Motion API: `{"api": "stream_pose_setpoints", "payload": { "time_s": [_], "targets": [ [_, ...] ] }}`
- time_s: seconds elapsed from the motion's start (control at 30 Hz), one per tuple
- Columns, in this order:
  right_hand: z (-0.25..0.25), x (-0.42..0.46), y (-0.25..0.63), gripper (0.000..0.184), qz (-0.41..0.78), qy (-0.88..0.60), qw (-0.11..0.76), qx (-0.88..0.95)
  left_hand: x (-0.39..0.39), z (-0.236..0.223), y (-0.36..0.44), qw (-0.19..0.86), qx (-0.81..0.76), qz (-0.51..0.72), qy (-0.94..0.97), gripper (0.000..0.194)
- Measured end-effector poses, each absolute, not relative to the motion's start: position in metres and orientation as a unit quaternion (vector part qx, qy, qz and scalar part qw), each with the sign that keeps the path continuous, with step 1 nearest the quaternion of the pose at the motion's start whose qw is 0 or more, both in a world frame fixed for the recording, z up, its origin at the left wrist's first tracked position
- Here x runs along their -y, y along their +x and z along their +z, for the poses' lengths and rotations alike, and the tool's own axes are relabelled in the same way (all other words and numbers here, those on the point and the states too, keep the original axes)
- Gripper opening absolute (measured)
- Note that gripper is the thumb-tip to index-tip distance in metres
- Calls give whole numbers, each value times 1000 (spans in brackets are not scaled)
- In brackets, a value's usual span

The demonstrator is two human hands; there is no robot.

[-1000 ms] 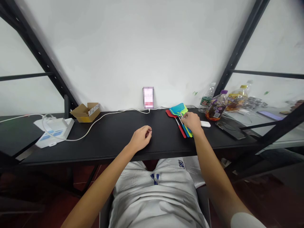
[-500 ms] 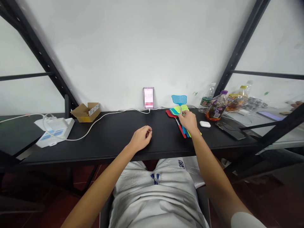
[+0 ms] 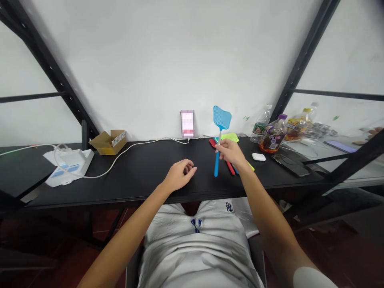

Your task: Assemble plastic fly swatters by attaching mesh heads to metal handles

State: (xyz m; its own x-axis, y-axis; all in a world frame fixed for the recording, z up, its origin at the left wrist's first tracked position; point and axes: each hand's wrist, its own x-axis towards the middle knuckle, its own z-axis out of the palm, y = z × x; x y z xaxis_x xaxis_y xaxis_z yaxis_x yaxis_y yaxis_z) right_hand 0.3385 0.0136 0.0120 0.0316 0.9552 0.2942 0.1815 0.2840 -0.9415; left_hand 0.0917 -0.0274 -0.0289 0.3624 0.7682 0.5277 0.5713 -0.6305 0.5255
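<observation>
My right hand (image 3: pixel 231 153) pinches a blue fly swatter (image 3: pixel 222 117) by its shaft, with the mesh head up and the blue handle hanging below. The swatter is lifted above the desk. Under and behind that hand lie more fly swatters, partly hidden: a red swatter (image 3: pixel 230 168), a yellow-green swatter (image 3: pixel 230 137) and some blue parts. My left hand (image 3: pixel 180 175) rests near the desk's front edge, left of the swatter. Its fingers are loosely curled, the thumb stands apart from them, and nothing is held.
On the black desk (image 3: pixel 144 172), a phone (image 3: pixel 187 124) leans on the wall with a white cable. At left are an open cardboard box (image 3: pixel 109 143) and a white power strip (image 3: pixel 72 164). At right stand bottles (image 3: pixel 272 136), a white earbud case (image 3: pixel 258 157) and a dark phone (image 3: pixel 291 165).
My right hand has raised the blue fly swatter off the pile and moved it left, towards me. My left hand has loosened, its thumb and fingers parting.
</observation>
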Motion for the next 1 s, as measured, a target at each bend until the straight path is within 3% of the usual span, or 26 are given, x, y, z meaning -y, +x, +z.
{"api": "stream_pose_setpoints", "payload": {
  "time_s": [0.13,0.23,0.33,0.57,0.67,0.8,0.9,1.0],
  "targets": [
    [8,0,307,32,453,-405,496,620,28,-23,93,283,-392,429,763,32],
    [1,11,282,33,491,-357,476,636,30,-17,94,399,-375,396,737,38],
    [-3,18,266,27,488,-340,451,665,34,-7,93,449,-369,353,733,34],
    [14,13,299,23,356,-409,483,687,29,21,52,384,-470,409,682,27],
    [22,3,336,22,196,-516,478,684,21,29,13,329,-531,412,664,23],
    [20,-12,381,25,7,-693,332,640,12,28,-40,270,-629,309,660,20],
    [11,-21,398,31,5,-746,227,626,7,22,-67,274,-683,214,643,22],
    [3,-29,401,34,17,-770,179,612,3,18,-79,248,-708,157,642,20]
  ]
}}
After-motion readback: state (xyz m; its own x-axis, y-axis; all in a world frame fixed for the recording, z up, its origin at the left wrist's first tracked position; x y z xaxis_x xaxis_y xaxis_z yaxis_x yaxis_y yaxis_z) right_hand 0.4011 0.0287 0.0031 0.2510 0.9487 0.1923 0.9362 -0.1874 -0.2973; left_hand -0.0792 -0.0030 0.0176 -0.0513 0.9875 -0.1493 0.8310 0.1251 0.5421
